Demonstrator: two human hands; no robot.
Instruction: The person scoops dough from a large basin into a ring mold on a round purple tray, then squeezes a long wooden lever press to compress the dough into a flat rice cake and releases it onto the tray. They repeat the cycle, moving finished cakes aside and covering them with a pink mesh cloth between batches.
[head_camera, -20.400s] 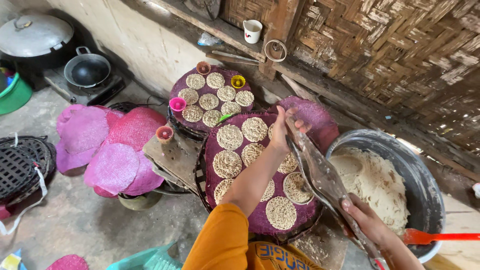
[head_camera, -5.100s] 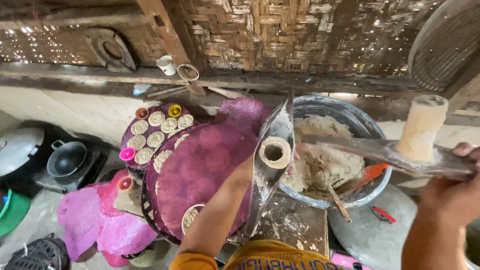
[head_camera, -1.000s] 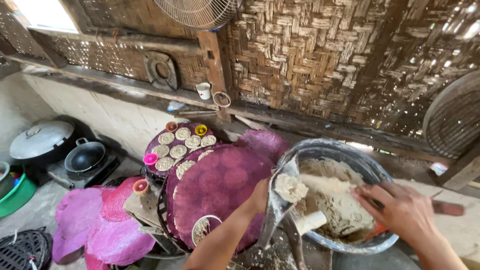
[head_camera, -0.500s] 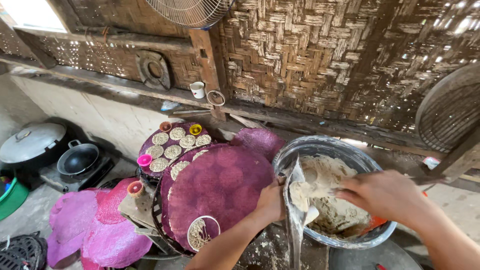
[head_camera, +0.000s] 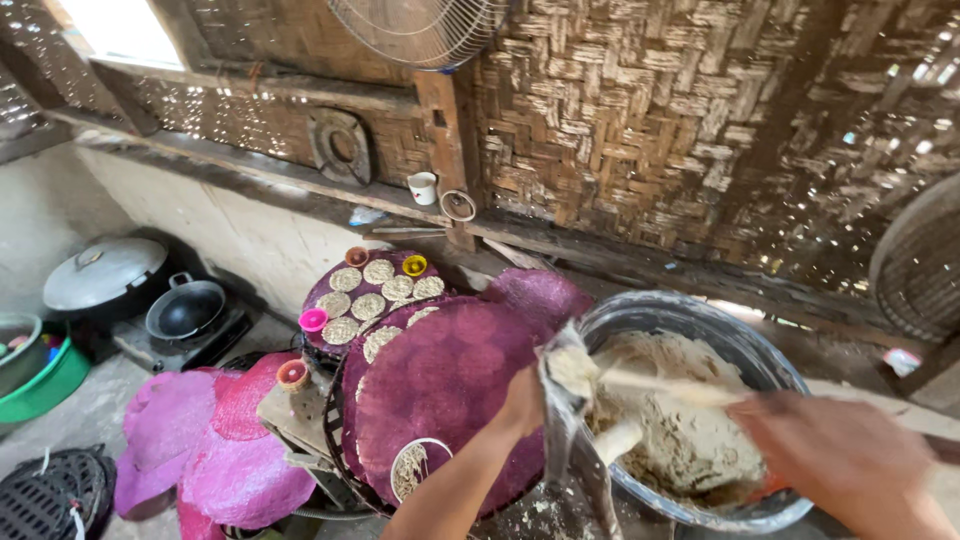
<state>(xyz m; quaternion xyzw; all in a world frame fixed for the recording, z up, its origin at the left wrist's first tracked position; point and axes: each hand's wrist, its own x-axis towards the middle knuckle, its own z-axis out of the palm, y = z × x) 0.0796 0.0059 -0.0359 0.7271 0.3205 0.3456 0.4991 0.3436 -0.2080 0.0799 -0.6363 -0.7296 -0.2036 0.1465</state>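
My left hand (head_camera: 522, 402) grips a long metal blade (head_camera: 566, 420) smeared with pale dough, at the edge of a round purple woven tray (head_camera: 450, 380). My right hand (head_camera: 840, 455), blurred, holds a flat stick (head_camera: 660, 385) that reaches into a large metal basin (head_camera: 700, 320) full of pale dough (head_camera: 670, 430). One round ring with a patterned dough disc (head_camera: 415, 468) lies on the near part of the purple tray.
A second purple tray with several dough discs (head_camera: 375, 290) lies behind, with small coloured cups (head_camera: 313, 320) around it. Pink woven mats (head_camera: 210, 440) lie at left. A lidded pot (head_camera: 105, 272), a black pan (head_camera: 187, 310) and a green tub (head_camera: 40, 375) stand far left.
My right hand has moved down and right over the basin with the stick. My left hand and the blade have stayed by the tray's edge. The view has shifted slightly.
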